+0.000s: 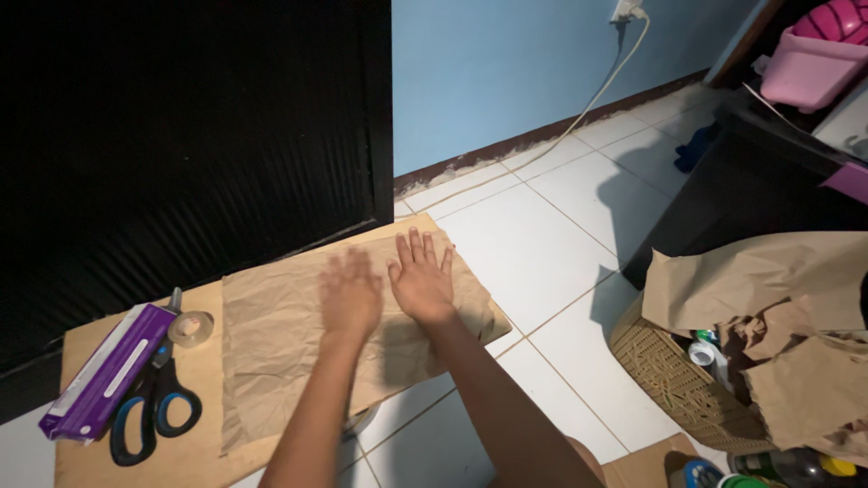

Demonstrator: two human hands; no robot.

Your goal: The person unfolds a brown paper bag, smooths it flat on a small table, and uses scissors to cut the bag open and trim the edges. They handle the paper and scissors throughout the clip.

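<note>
A crumpled sheet of brown paper (pixel 271 343) lies spread on a low wooden board (pixel 194 456). Both my hands rest flat on it, palms down, fingers apart. My left hand (pixel 351 296) is blurred by motion near the sheet's middle. My right hand (pixel 421 276) lies beside it, toward the sheet's right end. Neither hand holds anything.
On the board's left end lie a purple box (pixel 104 370), blue-handled scissors (pixel 155 407) and a roll of tape (pixel 191 328). A woven basket (pixel 678 380) with crumpled brown paper (pixel 778 307) stands at right on white floor tiles. A black panel (pixel 181 136) rises behind the board; a cable (pixel 579 113) runs along the blue wall.
</note>
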